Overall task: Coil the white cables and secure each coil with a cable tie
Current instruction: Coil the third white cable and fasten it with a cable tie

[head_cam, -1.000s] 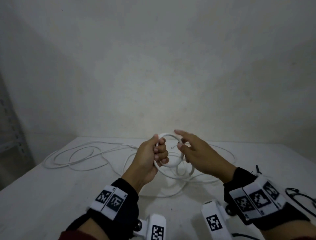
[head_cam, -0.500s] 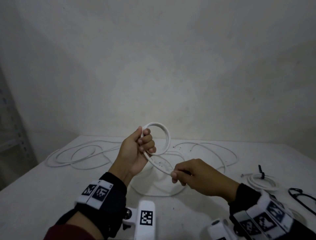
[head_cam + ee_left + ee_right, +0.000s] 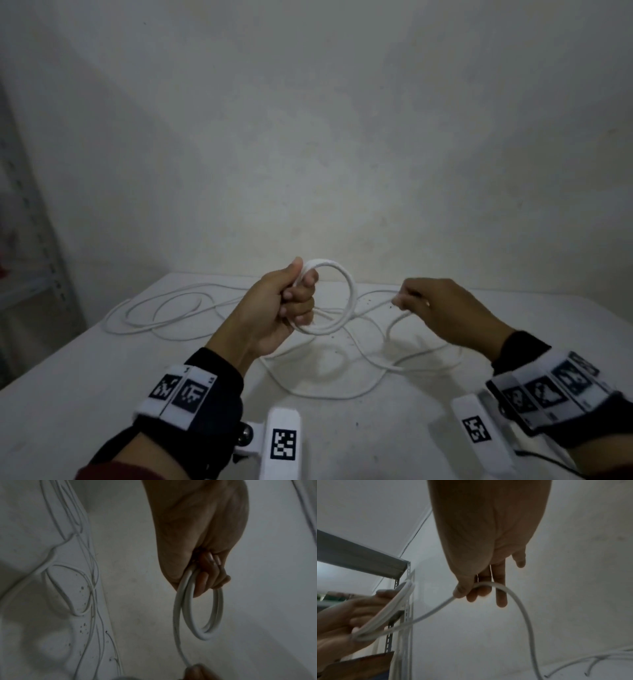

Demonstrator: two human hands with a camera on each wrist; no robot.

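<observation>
My left hand (image 3: 291, 301) grips a small round coil (image 3: 346, 298) of white cable, held upright above the table; its two or three turns show as a ring (image 3: 204, 615) in the left wrist view. To the right of the coil my right hand (image 3: 411, 301) pinches the free run of the same white cable (image 3: 513, 595) between thumb and fingers. That run leads from the coil (image 3: 393, 608) over my fingers and down to the table. More white cable (image 3: 164, 308) lies in loose loops on the table's left and middle. No cable tie is in view.
The white table (image 3: 85, 394) meets a pale wall at the back. A grey metal shelf rack (image 3: 30, 260) stands at the far left, its upright (image 3: 406, 601) also visible behind my left hand. Dark specks lie on the table near the loops.
My right hand slid along the cable from near the table's front up and to the right, drawing out a length. The left hand kept its hold on the coil.
</observation>
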